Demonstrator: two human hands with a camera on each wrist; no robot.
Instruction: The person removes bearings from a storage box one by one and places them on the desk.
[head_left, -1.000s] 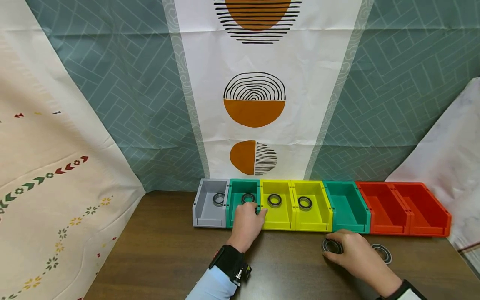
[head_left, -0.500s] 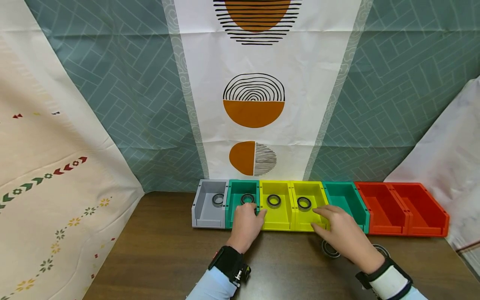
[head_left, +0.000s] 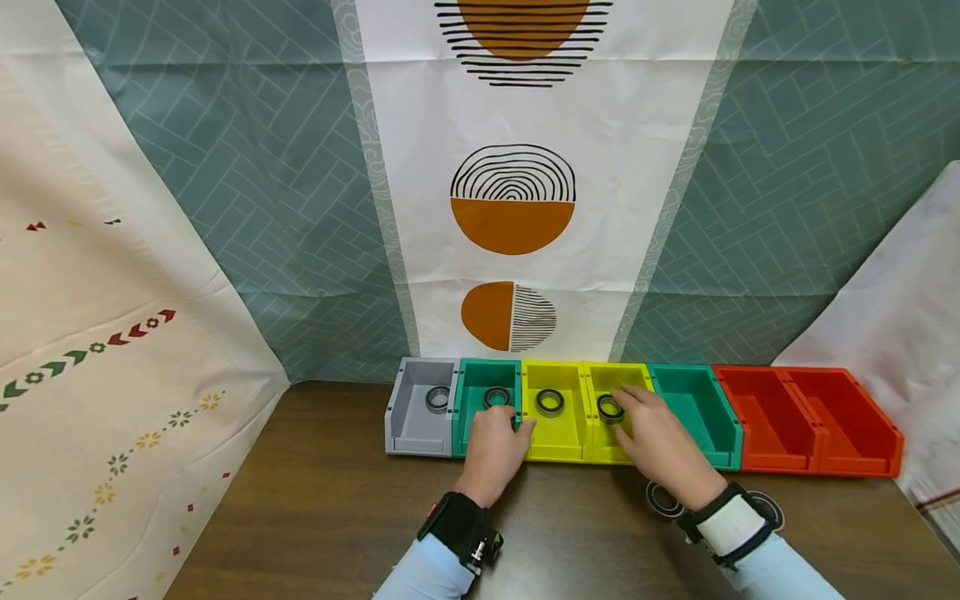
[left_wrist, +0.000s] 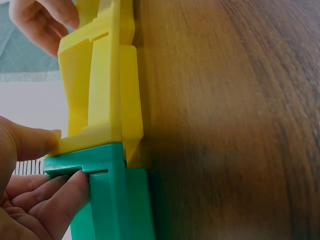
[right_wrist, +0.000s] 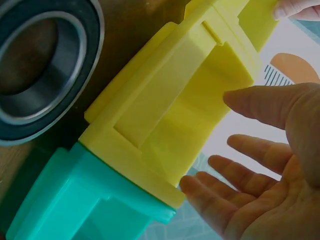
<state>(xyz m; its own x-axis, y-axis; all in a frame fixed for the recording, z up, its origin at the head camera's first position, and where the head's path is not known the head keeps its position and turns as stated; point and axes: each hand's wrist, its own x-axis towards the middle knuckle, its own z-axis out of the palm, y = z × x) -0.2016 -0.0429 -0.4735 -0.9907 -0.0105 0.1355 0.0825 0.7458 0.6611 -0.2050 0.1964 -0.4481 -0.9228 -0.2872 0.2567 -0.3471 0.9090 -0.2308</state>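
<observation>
The right hand (head_left: 656,433) is positioned over the right-hand yellow plastic bin (head_left: 609,455), thumb and fingers spread with a gap between them. The black-and-silver metal ring bearing (head_left: 601,410) in that bin lies flat on the floor, immediately left of the fingertips—the index fingertip beside its far edge, the thumb tip beside its near edge. Contact between fingertips and bearing cannot be determined; in the right wrist view the bin wall conceals the bearing.

The left hand (head_left: 495,442) pinches the adjoining side walls (left_wrist: 82,149) of the left-hand green plastic bin (head_left: 487,375) and the left-hand yellow plastic bin (head_left: 555,451): thumb on the yellow side, fingers on the green side.

One similar bearing lies in each of these two bins, and another in the grey plastic bin (head_left: 420,442) at the left end of the row. The right-hand green plastic bin (head_left: 693,408) and two red plastic bins (head_left: 847,417) complete the row to the right.

Two larger ring bearings (head_left: 652,504) lie on the brown wood-grain table (head_left: 315,500) in front of the bins—both partly hidden by the right arm.
</observation>
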